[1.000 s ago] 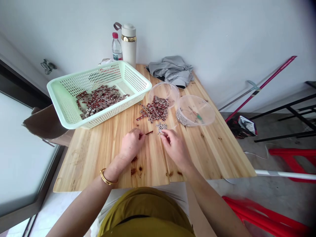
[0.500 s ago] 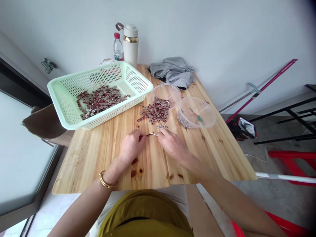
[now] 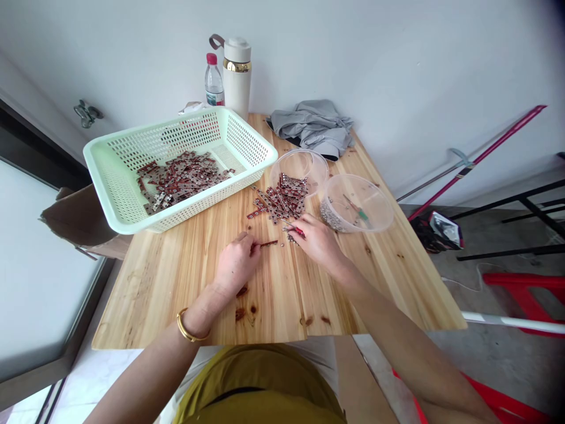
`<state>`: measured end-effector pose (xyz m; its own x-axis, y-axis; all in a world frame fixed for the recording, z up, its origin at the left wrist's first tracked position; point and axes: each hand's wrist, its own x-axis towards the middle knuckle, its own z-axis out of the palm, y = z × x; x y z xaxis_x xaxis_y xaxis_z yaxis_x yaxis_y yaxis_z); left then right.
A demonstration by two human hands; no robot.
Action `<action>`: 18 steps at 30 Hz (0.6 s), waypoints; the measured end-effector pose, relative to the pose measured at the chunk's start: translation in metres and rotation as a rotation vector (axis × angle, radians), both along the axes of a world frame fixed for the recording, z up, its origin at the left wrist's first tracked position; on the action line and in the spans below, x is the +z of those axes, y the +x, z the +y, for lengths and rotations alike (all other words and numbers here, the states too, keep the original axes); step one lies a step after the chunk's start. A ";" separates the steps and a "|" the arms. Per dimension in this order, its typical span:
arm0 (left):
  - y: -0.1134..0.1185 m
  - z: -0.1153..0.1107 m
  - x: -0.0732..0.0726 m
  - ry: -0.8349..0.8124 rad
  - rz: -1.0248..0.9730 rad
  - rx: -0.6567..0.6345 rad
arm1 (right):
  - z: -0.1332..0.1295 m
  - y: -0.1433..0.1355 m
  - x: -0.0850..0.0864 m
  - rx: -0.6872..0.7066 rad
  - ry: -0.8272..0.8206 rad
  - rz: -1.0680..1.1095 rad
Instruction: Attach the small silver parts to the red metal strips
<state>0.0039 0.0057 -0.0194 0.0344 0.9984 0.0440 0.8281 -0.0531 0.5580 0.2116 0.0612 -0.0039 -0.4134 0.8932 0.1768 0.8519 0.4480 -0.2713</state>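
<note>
My left hand (image 3: pixel 238 256) is closed on one end of a thin reddish-brown strip (image 3: pixel 269 243), which points right just above the tabletop. My right hand (image 3: pixel 318 240) pinches a slim red-handled tool (image 3: pixel 299 231) with a thin metal tip; its exact kind is unclear. The tip is over a small cluster of shiny metal pieces (image 3: pixel 291 238), partly hidden by the fingers. One tiny metal piece (image 3: pixel 282 245) lies apart, between the hands. Beyond them is a loose pile of reddish-brown strips (image 3: pixel 280 200) with metal dots, spilling from a clear round tub lying on its side (image 3: pixel 321 165).
A pale green basket (image 3: pixel 185 215) holding many similar strips stands at the left. On the right, a clear tub (image 3: pixel 384 206) contains small metal pieces and a green-handled tool (image 3: pixel 362 215). Grey cloth (image 3: pixel 315 126), a bottle (image 3: pixel 213 82) and a white flask (image 3: pixel 237 82) are at the back.
My right hand has moved right and slightly away, taking the tool from the strip's end to the metal pieces. My left hand stays nearly still with the strip.
</note>
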 end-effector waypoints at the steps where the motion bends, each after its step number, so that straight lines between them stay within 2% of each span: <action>1: 0.000 0.000 0.000 0.000 0.001 0.001 | 0.000 -0.001 0.000 0.008 0.001 -0.019; 5: 0.000 -0.001 0.001 0.000 -0.021 0.002 | 0.002 -0.002 0.002 0.026 -0.002 -0.065; 11: -0.002 -0.001 0.001 0.027 -0.047 -0.016 | 0.000 -0.004 0.004 0.020 -0.020 0.040; 18: -0.002 -0.001 -0.002 0.055 -0.039 -0.011 | 0.000 -0.014 0.001 0.009 -0.067 0.033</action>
